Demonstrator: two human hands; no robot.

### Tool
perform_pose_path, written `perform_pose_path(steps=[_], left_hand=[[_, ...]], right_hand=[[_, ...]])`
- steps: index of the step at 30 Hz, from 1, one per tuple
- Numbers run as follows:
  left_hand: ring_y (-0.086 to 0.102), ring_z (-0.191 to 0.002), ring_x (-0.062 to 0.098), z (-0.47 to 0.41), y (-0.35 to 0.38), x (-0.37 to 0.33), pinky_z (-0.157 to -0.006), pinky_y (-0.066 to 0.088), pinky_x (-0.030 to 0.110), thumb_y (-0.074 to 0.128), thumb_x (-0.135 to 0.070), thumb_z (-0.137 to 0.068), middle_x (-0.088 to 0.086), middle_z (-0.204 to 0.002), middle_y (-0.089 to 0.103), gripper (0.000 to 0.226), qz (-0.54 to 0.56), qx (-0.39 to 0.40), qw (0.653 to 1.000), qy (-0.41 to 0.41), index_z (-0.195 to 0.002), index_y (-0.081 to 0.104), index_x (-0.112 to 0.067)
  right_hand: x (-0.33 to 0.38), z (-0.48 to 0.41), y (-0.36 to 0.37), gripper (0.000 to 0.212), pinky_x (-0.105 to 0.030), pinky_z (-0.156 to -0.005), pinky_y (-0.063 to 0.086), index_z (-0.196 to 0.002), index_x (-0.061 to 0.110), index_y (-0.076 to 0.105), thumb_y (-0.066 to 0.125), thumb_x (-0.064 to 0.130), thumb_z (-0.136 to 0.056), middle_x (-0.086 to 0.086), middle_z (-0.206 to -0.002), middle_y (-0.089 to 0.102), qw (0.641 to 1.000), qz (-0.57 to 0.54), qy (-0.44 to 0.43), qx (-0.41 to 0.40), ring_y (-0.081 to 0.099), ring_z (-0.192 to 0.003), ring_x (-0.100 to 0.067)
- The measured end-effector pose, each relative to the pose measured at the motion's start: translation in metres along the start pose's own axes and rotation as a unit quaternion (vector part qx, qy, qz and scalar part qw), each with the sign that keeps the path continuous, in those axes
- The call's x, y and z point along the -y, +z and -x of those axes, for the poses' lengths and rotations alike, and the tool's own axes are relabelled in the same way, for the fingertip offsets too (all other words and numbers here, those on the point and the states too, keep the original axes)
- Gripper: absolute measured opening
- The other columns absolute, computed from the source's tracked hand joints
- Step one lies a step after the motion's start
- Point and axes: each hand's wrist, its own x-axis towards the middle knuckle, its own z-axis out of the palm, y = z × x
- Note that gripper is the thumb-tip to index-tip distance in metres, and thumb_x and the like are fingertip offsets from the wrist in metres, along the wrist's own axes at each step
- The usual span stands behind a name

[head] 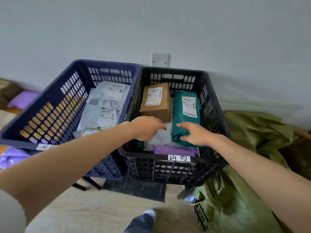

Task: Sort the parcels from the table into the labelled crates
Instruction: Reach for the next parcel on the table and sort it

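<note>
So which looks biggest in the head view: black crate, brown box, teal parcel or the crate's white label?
1. black crate
2. teal parcel and brown box: too alike to rank; the right hand covers part of the parcel
3. white label

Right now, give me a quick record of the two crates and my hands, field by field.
blue crate: left, holds pale grey mailer bags
black crate: right, white label on front
in black crate: cardboard box, teal parcel, white bag, purple parcel
left hand: on white bag, grip unclear
right hand: fingers spread on teal parcel
</note>
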Motion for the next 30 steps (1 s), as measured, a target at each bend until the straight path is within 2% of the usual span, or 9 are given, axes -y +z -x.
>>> perform_pose_path(steps=[4, 10, 13, 16, 20, 23, 25, 28, 30], left_hand=[[0.036, -0.137, 0.02, 0.04, -0.013, -0.003, -0.109, 0.035, 0.039, 0.042, -0.016, -0.099, -0.001, -0.148, 0.041, 0.045, 0.086, -0.104, 0.988, -0.075, -0.142, 0.042, -0.026], [0.043, -0.131, 0.023, 0.114, -0.021, 0.014, -0.098, 0.045, 0.043, 0.04, -0.012, -0.098, -0.001, -0.145, 0.044, 0.045, 0.105, -0.155, 0.966, -0.176, -0.14, 0.044, -0.027], [0.044, -0.131, 0.021, 0.159, -0.021, 0.034, -0.102, 0.042, 0.041, 0.043, -0.011, -0.098, -0.002, -0.144, 0.046, 0.044, 0.115, -0.186, 0.946, -0.238, -0.139, 0.046, -0.026], [0.044, -0.131, 0.02, 0.201, -0.015, 0.054, -0.102, 0.043, 0.041, 0.043, -0.015, -0.099, -0.005, -0.147, 0.043, 0.044, 0.128, -0.181, 0.931, -0.292, -0.14, 0.043, -0.028], [0.046, -0.13, 0.024, 0.257, -0.003, 0.085, -0.104, 0.04, 0.04, 0.04, -0.014, -0.098, 0.002, -0.144, 0.047, 0.045, 0.151, -0.19, 0.9, -0.362, -0.141, 0.044, -0.026], [0.055, -0.117, 0.026, 0.296, 0.008, 0.11, -0.09, 0.044, 0.027, 0.04, -0.01, -0.097, 0.006, -0.137, 0.054, 0.046, 0.173, -0.214, 0.875, -0.399, -0.141, 0.045, -0.023], [0.058, -0.113, 0.027, 0.321, 0.018, 0.127, -0.085, 0.045, 0.029, 0.039, -0.007, -0.096, 0.006, -0.135, 0.056, 0.047, 0.184, -0.229, 0.862, -0.413, -0.14, 0.047, -0.022], [0.053, -0.121, 0.026, 0.357, 0.036, 0.156, -0.096, 0.043, 0.033, 0.04, -0.008, -0.097, 0.004, -0.14, 0.052, 0.047, 0.192, -0.232, 0.852, -0.428, -0.141, 0.047, -0.022], [0.05, -0.124, 0.025, 0.381, 0.048, 0.179, -0.098, 0.039, 0.029, 0.043, -0.01, -0.096, 0.004, -0.139, 0.052, 0.046, 0.191, -0.236, 0.847, -0.437, -0.14, 0.047, -0.022]], right_hand=[[0.032, 0.01, 0.006, 0.057, -0.029, -0.11, 0.031, -0.146, 0.02, 0.039, 0.061, 0.017, -0.093, 0.0, -0.151, 0.039, 0.993, -0.102, -0.036, -0.054, 0.038, -0.137, -0.017], [0.099, 0.002, 0.01, 0.054, -0.03, -0.111, 0.028, -0.145, 0.014, 0.041, 0.06, 0.016, -0.094, -0.003, -0.151, 0.039, 0.981, -0.124, -0.109, -0.101, 0.035, -0.139, -0.019], [0.143, -0.011, 0.008, 0.052, -0.034, -0.106, 0.035, -0.144, 0.014, 0.041, 0.059, 0.016, -0.095, -0.005, -0.149, 0.041, 0.971, -0.168, -0.134, -0.103, 0.04, -0.135, -0.023], [0.183, -0.024, 0.011, 0.05, -0.033, -0.097, 0.042, -0.142, 0.015, 0.044, 0.06, 0.018, -0.094, -0.006, -0.146, 0.044, 0.96, -0.221, -0.135, -0.107, 0.046, -0.131, -0.023], [0.248, -0.04, 0.026, 0.05, -0.026, -0.094, 0.039, -0.141, 0.012, 0.045, 0.06, 0.014, -0.093, -0.007, -0.142, 0.048, 0.95, -0.243, -0.167, -0.107, 0.05, -0.126, -0.021], [0.297, -0.049, 0.044, 0.049, -0.029, -0.099, 0.04, -0.14, 0.012, 0.045, 0.058, 0.013, -0.094, -0.007, -0.141, 0.05, 0.948, -0.23, -0.198, -0.098, 0.051, -0.124, -0.019], [0.328, -0.056, 0.06, 0.049, -0.027, -0.095, 0.039, -0.14, 0.013, 0.045, 0.058, 0.013, -0.094, -0.007, -0.142, 0.049, 0.946, -0.229, -0.213, -0.084, 0.051, -0.122, -0.018], [0.373, -0.068, 0.084, 0.049, -0.024, -0.091, 0.038, -0.141, 0.013, 0.045, 0.058, 0.012, -0.094, -0.008, -0.143, 0.047, 0.943, -0.239, -0.221, -0.065, 0.052, -0.12, -0.017], [0.404, -0.077, 0.101, 0.048, -0.023, -0.09, 0.039, -0.141, 0.011, 0.045, 0.057, 0.011, -0.094, -0.009, -0.143, 0.047, 0.942, -0.24, -0.227, -0.064, 0.053, -0.121, -0.018]])
